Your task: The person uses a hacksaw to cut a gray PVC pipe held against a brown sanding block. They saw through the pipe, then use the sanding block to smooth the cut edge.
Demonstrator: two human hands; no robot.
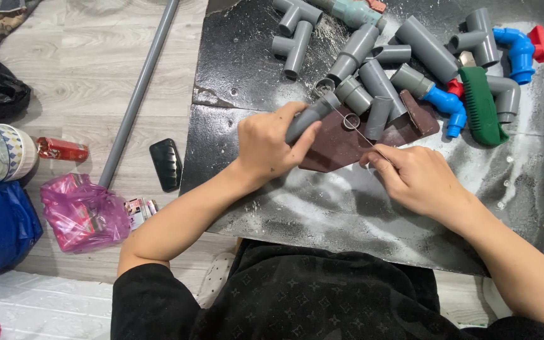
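My left hand [271, 146] is closed around a short grey pipe piece [310, 116], holding it tilted over a dark brown board [338, 146]. My right hand [413, 176] pinches the near end of a thin metal wire [355, 129] that runs up to the pipe's far end. A small ring [351, 120] lies on the board beside the wire. Both hands work over a black mat [347, 208] dusted with white powder.
Several grey pipe fittings [373, 69], blue elbows [516, 50] with red caps and a green-handled tool [481, 104] lie at the mat's far side. A long grey pipe [136, 94], a black case [166, 164], a pink bag [83, 211] and a red can [62, 149] lie on the floor, left.
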